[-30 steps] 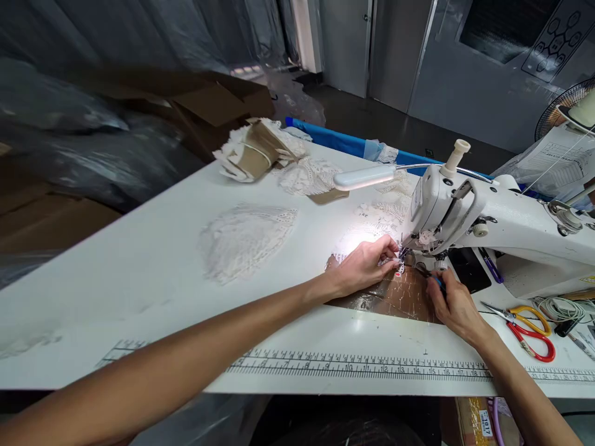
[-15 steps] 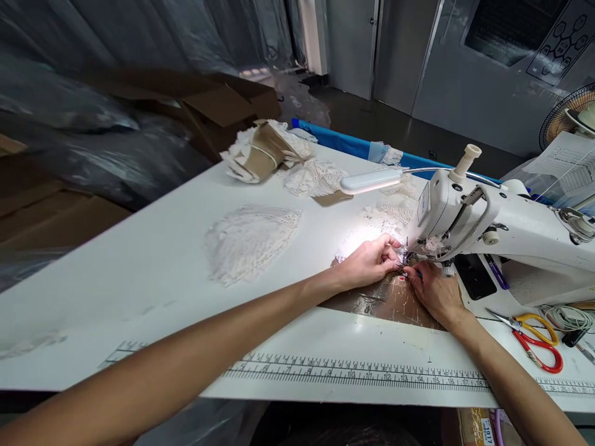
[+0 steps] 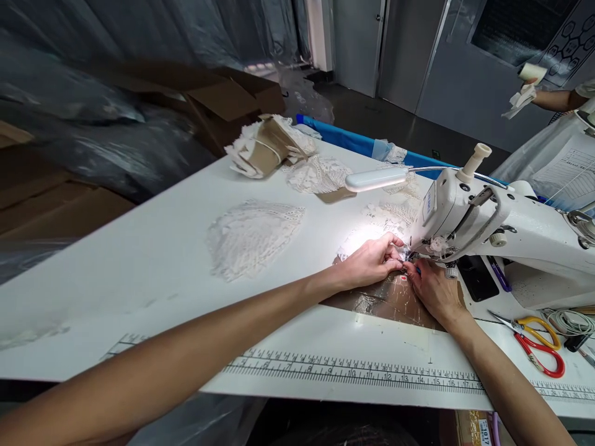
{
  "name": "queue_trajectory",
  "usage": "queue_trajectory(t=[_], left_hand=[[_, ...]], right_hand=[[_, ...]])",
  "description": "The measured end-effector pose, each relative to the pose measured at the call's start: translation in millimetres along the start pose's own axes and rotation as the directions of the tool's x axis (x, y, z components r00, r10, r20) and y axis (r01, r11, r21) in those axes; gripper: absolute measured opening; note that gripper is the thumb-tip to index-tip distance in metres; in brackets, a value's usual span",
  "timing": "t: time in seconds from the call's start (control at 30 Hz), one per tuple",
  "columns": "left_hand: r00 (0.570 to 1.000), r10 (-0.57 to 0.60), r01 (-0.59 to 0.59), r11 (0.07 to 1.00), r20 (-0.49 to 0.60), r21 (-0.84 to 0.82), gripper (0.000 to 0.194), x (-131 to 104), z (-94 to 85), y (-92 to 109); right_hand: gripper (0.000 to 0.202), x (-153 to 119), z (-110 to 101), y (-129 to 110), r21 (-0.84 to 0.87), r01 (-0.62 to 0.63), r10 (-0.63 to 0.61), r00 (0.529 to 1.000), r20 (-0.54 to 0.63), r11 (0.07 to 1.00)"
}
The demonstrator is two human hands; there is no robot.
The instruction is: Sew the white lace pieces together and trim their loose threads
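A white sewing machine [image 3: 525,223] stands at the right, its lamp [image 3: 376,179] lighting the needle area. My left hand [image 3: 374,263] is closed, thumb and fingers pinching the edge of white lace fabric [image 3: 356,240] just left of the presser foot. Close beside it, my right hand [image 3: 432,285] lies at the front of the needle, fingers curled; what they hold is too small to make out. Under both hands is a brown, shiny taped sheet [image 3: 385,303] on the white table [image 3: 162,260].
Lace pieces [image 3: 253,238] lie left of the hands, with a tied lace bundle [image 3: 267,148] behind. Scissors [image 3: 534,337] and a black phone [image 3: 477,277] are at the right. Cardboard boxes [image 3: 218,99] stand far left. Another person's hand [image 3: 527,93] holds something white at upper right.
The view has shifted slightly. Another person's arm has come into view at the upper right, where a fan stood in sight. My hands have hardly moved at the needle.
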State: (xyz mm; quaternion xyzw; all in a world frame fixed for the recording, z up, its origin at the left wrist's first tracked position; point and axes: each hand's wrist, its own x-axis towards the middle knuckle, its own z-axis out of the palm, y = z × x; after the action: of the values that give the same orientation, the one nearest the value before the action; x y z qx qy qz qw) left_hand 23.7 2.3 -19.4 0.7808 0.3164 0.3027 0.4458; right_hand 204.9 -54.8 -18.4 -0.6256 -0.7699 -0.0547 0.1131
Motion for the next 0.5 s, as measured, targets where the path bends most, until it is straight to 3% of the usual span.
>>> queue_trajectory(t=[0.13, 0.33, 0.4, 0.5], left_hand=[[1.0, 0.025, -0.026, 0.999, 0.011, 0.031, 0.02, -2, -1.9, 2], [0.963, 0.269, -0.243, 0.912, -0.033, 0.33, 0.016, -8, -18.6, 10], [0.942, 0.331, -0.276, 0.865, -0.062, 0.42, 0.02, -8, -21.7, 10], [0.923, 0.385, -0.34, 0.813, 0.002, 0.473, 0.022, -6, -18.5, 8]], right_hand=[[0.036, -5, -7, 0, 0.038, 0.025, -0.024, 1.0, -0.015, 0.999], [0.046, -39, -25, 23, 0.155, 0.252, -0.225, 0.959, -0.172, 0.955], [0.045, -48, -29, 36, 0.092, 0.202, -0.178, 0.959, -0.22, 0.975], [0.036, -52, -33, 49, -0.025, 0.086, -0.09, 0.957, -0.276, 0.996]])
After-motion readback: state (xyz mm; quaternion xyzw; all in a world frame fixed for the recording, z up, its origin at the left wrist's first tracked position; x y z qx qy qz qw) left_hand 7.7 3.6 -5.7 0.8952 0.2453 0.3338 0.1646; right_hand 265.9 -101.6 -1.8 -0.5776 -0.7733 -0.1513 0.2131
